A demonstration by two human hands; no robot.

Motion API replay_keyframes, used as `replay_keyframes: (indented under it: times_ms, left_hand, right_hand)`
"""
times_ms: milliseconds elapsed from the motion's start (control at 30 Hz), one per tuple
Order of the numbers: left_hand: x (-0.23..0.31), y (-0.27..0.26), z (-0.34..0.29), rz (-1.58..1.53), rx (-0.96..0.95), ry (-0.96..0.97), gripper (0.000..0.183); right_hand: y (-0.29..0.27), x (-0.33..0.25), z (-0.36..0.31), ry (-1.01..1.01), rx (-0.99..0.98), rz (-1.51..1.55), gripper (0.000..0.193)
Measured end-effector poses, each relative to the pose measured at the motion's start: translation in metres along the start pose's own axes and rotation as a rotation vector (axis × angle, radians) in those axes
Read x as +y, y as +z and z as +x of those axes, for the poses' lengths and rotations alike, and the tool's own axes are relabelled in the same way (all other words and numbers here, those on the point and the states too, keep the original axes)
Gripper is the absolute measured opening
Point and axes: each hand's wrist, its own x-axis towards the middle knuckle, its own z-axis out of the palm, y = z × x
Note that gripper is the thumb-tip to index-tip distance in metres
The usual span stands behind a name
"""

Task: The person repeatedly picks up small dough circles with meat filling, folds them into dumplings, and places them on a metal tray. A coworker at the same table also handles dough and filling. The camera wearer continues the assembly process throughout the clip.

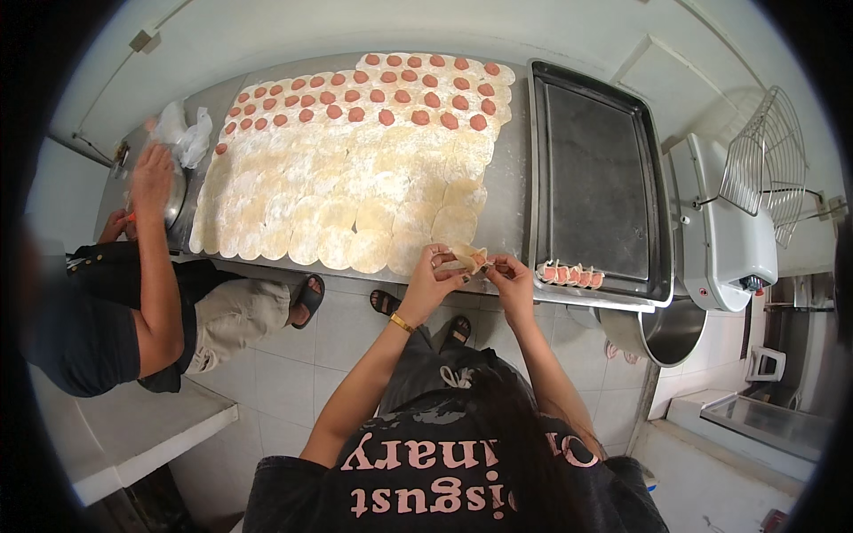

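Between both hands, at the table's front edge, is a dumpling [470, 258] with pale dough partly folded round pink filling. My left hand [432, 282] is closed on its left side, and my right hand [513, 284] pinches the right end. Beyond them, floured round dough wrappers [355, 191] overlap in rows across the metal table [508, 186]. Pink balls of filling [385, 96] sit on the far rows; the nearer wrappers are bare. To the right, a dark baking tray [591, 169] has several folded dumplings [570, 274] lined up in its near left corner.
At the left, a co-worker's raised hand [154, 173] is over a metal bowl [176, 200], near a white plastic bag [188, 135]. Right of the tray stands a white mixer [724, 218] with a raised wire guard [769, 164]. Its metal bowl [680, 329] is below the tray's near right corner.
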Motion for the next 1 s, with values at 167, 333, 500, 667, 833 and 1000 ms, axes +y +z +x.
replay_keyframes:
  times_ms: [167,333,500,667,833,1000]
  left_hand:
    - [-0.005,-0.007,0.010,0.404,-0.038,-0.061,0.018]
    - [-0.020,0.001,0.009,0.723,-0.037,0.375,0.020]
    - [-0.019,0.004,0.005,0.851,-0.073,0.314,0.025]
    - [-0.018,0.012,0.004,0.718,-0.051,0.132,0.031]
    - [-0.017,0.011,0.002,0.888,-0.093,0.260,0.037]
    - [-0.011,0.007,0.012,0.955,-0.205,0.244,0.038]
  right_hand:
    - [-0.007,-0.008,0.005,-0.011,-0.083,-0.183,0.032]
    - [-0.006,-0.017,0.001,-0.084,-0.130,-0.321,0.039]
    - [-0.008,-0.017,-0.002,-0.144,-0.065,-0.764,0.036]
    - [-0.007,-0.020,-0.008,-0.286,-0.077,-0.743,0.034]
    - [-0.010,-0.026,-0.013,-0.252,-0.097,-0.757,0.030]
    - [-0.005,-0.025,0.000,-0.301,-0.129,-0.832,0.032]
